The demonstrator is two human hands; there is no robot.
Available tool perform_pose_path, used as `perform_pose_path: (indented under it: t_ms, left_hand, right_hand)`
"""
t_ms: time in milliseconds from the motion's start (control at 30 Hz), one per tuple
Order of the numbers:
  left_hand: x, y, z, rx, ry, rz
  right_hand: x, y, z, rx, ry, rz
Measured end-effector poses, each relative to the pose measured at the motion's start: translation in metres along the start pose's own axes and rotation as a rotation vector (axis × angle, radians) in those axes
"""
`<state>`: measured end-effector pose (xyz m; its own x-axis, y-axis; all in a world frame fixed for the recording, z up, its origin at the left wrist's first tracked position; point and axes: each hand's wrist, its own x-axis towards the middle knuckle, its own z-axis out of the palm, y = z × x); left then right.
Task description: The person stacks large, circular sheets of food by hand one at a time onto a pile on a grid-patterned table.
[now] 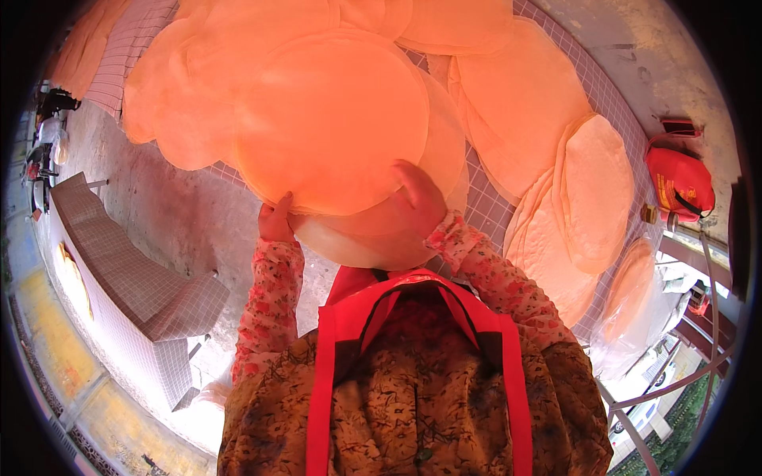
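A stack of large, thin round sheets point(339, 119), which look like flat dough or wafer discs, lies on the tiled-pattern table before me. My left hand point(277, 219) pinches the near left edge of that stack, its thumb on top and the fingers hidden below. Over the near right edge lies my right hand point(421, 199), with a fingertip on the top sheet; whether it grips anything I cannot tell. Beneath both hands, a paler round sheet point(363, 244) sticks out toward my body. An orange-red cast tints everything here.
More overlapping discs point(518, 107) cover the table, with smaller piles point(598, 190) to the right. A clear plastic bag point(625, 327) holds discs near the right edge. Beyond it sits a red bag point(681, 181). A second table with a checked cover point(131, 256) stands at left.
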<state>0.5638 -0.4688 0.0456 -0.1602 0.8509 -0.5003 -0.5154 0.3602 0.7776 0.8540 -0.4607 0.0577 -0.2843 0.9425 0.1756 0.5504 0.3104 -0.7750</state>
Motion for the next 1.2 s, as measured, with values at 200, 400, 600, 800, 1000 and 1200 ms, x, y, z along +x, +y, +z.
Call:
perform_pose_path:
  t_ms: [200, 400, 600, 800, 1000, 1200]
  left_hand:
    - [-0.006, 0.004, 0.013, -0.055, 0.023, -0.062]
    - [0.0, 0.01, 0.011, -0.029, 0.097, -0.083]
    - [0.012, 0.004, -0.004, 0.02, 0.016, -0.025]
    - [0.029, -0.008, -0.032, 0.562, 0.181, 0.358]
    - [-0.001, -0.001, 0.021, -0.073, 0.069, 0.003]
    - [-0.031, -0.027, 0.064, -0.308, 0.073, -0.215]
  right_hand:
    - [-0.041, 0.062, -0.056, 0.142, 0.267, 0.581]
    - [0.002, 0.072, -0.071, -0.003, 0.124, 0.879]
    - [0.034, 0.081, -0.075, -0.212, -0.055, 1.016]
    - [0.024, 0.078, -0.065, -0.067, 0.198, 0.891]
    - [0.028, 0.106, -0.061, 0.367, 0.021, 0.879]
    - [0.05, 0.046, -0.073, 0.228, 0.029, 0.68]
